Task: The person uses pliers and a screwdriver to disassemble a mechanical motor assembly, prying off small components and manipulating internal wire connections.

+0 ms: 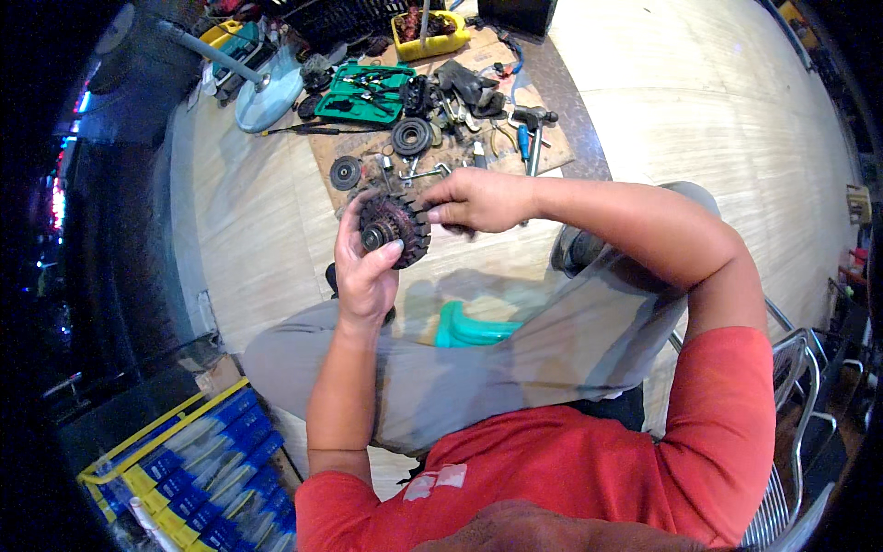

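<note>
My left hand (366, 276) is wrapped around a dark, greasy toothed round part (401, 225) with a hub at its centre, the thumb across its lower front. My right hand (474, 198) has curled fingers at the part's right edge; whether they grip anything besides it is hidden. Just beyond lie a cardboard mat (556, 147) with a black ring part (411, 136), a smaller black wheel (345, 173), a wrench (423, 173), a blue-handled tool (522, 144) and a hammer (535, 120).
An open green tool case (363, 94), yellow container (432, 41) and pale blue stand (258, 101) sit at the back. A green plastic object (469, 327) lies below my legs. A yellow rack of blue packages (184, 460) is lower left; a metal chair (782, 442) is lower right.
</note>
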`<action>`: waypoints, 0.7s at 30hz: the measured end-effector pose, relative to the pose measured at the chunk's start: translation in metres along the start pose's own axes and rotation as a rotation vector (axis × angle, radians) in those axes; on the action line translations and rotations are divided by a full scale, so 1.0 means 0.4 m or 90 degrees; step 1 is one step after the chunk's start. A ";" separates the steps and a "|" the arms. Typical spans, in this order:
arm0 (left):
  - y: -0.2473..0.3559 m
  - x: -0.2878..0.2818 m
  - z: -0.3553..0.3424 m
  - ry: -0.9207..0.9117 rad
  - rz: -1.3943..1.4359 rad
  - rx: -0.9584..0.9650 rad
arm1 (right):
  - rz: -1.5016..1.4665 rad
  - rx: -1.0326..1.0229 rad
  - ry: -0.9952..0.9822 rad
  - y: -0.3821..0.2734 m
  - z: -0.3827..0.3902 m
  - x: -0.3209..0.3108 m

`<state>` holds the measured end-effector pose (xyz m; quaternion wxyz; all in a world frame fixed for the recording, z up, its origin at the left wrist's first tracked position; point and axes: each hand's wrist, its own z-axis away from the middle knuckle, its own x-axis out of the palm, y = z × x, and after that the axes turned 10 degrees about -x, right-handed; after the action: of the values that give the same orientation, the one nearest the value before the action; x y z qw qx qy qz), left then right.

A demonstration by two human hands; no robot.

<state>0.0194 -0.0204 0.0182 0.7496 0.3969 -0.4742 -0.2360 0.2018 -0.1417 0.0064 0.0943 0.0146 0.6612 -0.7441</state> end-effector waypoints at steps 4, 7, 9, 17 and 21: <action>-0.001 -0.031 -0.005 0.002 -0.001 0.004 | 0.153 -0.097 0.061 0.019 0.010 -0.026; -0.003 -0.049 0.001 0.002 0.054 -0.001 | 0.274 -0.216 0.092 0.014 0.023 -0.044; -0.001 -0.047 0.000 -0.015 0.045 0.007 | 0.276 -0.186 0.079 0.010 0.028 -0.052; 0.006 -0.040 -0.001 -0.013 0.036 0.029 | 0.409 -0.137 0.074 0.020 0.024 -0.070; 0.029 -0.024 0.004 -0.007 0.069 0.014 | 0.542 -0.085 0.067 0.059 0.037 -0.098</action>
<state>0.0137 -0.0072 0.0231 0.7540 0.3777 -0.5021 -0.1919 0.2454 -0.1541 -0.0090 0.3593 0.3180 0.6467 -0.5929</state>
